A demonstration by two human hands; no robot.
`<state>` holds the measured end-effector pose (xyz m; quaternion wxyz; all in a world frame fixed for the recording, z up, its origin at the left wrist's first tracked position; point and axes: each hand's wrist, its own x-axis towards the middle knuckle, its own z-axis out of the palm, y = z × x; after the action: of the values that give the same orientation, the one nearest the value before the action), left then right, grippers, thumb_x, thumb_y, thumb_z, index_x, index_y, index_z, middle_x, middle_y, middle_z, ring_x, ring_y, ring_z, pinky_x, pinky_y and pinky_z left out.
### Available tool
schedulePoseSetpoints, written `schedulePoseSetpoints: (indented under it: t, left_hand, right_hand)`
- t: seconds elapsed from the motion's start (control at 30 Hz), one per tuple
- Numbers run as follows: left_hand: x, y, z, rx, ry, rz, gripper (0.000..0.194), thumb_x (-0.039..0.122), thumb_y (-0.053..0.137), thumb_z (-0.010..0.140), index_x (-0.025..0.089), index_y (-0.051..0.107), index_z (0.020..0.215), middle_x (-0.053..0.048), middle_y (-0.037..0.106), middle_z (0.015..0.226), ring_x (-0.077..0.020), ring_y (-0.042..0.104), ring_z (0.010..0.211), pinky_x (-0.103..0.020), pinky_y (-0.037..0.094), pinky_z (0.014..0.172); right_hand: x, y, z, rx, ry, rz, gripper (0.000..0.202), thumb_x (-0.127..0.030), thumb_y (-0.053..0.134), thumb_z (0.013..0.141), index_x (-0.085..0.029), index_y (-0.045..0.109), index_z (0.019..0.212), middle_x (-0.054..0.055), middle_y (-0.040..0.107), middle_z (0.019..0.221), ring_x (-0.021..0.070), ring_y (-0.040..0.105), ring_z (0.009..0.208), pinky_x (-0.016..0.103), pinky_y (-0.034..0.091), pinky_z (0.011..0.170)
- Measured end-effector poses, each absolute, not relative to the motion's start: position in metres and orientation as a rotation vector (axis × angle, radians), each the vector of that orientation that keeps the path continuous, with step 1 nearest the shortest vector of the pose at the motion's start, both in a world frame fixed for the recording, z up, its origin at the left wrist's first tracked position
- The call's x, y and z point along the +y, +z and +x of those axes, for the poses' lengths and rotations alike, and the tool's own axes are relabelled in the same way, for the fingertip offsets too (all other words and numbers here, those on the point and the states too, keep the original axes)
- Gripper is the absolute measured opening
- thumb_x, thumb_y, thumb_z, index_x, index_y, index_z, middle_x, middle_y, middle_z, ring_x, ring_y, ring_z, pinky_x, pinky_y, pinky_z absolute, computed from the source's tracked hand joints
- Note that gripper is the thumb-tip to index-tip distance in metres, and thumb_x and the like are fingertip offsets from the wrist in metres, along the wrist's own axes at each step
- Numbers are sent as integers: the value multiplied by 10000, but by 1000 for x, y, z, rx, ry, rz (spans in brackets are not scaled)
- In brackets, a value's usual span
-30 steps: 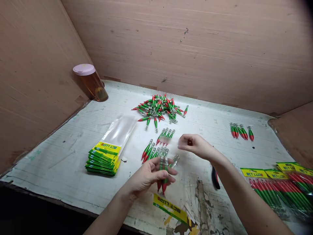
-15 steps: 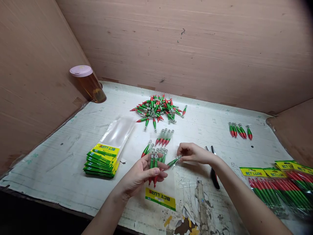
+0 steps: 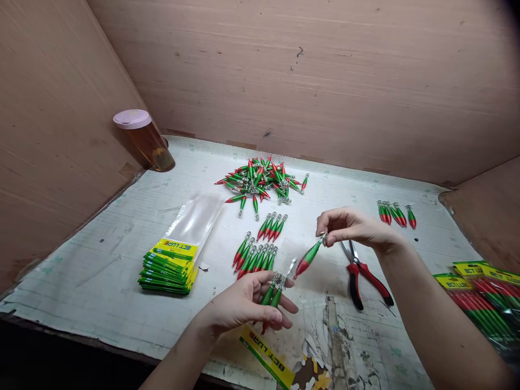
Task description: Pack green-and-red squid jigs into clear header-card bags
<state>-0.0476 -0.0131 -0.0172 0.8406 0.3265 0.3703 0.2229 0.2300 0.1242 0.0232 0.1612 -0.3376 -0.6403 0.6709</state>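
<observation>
In the middle of the table, my left hand (image 3: pixel 260 309) is closed round a couple of green and red fishing lures (image 3: pixel 277 298), their hooks pointing up. My right hand (image 3: pixel 345 227) pinches the hook end of one more fishing lure (image 3: pixel 309 257), which slants down to the left with its red tip near my left fingers. Below my left hand lies a clear bag with a yellow BCT LURE header (image 3: pixel 268 357); much of the bag is hidden. Just behind it, several lures lie in a front group (image 3: pixel 255 259) and a back row (image 3: pixel 272 226).
A heap of lures (image 3: pixel 260 181) lies at the back. Left stands a stack of BCT LURE bags (image 3: pixel 174 260), with a lidded jar (image 3: pixel 146 141) beyond. Red-handled pliers (image 3: pixel 359 273) lie beside my right forearm, near filled packs (image 3: pixel 483 303) and several spaced lures (image 3: pixel 394 214).
My right hand has moved up and to the right with its lure, away from my left hand. My left hand has shifted slightly right and down. The bag below has turned.
</observation>
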Motion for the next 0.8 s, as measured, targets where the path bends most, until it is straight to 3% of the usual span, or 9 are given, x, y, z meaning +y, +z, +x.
schedulePoseSetpoints:
  t: [0.23,0.37,0.5,0.63,0.8]
  left_hand:
    - [-11,-16,-44,744,481,706,417,148,788,684,163,605,1059,-134,731,1026,-220,731,832,-219,499,599]
    - [-10,-18,-43,699,504,718,423,137,772,704,167,602,1090,-103,739,950,-182,721,757,-208,503,577]
    - [-10,-23,-42,625,528,692,376,129,765,709,164,605,1048,-109,736,989,-203,729,797,-234,537,629]
    - [-11,-25,-41,612,526,669,342,120,760,716,162,603,1017,-104,737,981,-215,734,835,-251,552,688]
    - [-12,-26,-41,633,541,681,375,137,758,727,165,573,1051,-115,733,982,-188,727,764,-201,523,553]
  right_hand:
    - [107,31,189,-2135,2029,-780,254,-325,817,704,-131,674,785,-23,605,670,97,516,625,236,415,607]
    - [99,33,177,-2302,1958,-672,319,-407,815,688,-132,691,793,-63,495,590,87,441,568,227,369,557]
    - [92,30,171,-2443,1838,-705,280,-382,804,713,-132,713,797,-80,443,554,70,369,518,211,297,497]
    - [90,28,171,-2512,1720,-733,302,-408,805,706,-135,742,818,-63,476,573,75,376,524,215,292,491]
    - [91,28,172,-2405,1743,-844,351,-467,785,708,-140,758,835,-52,488,578,86,384,538,221,306,497]
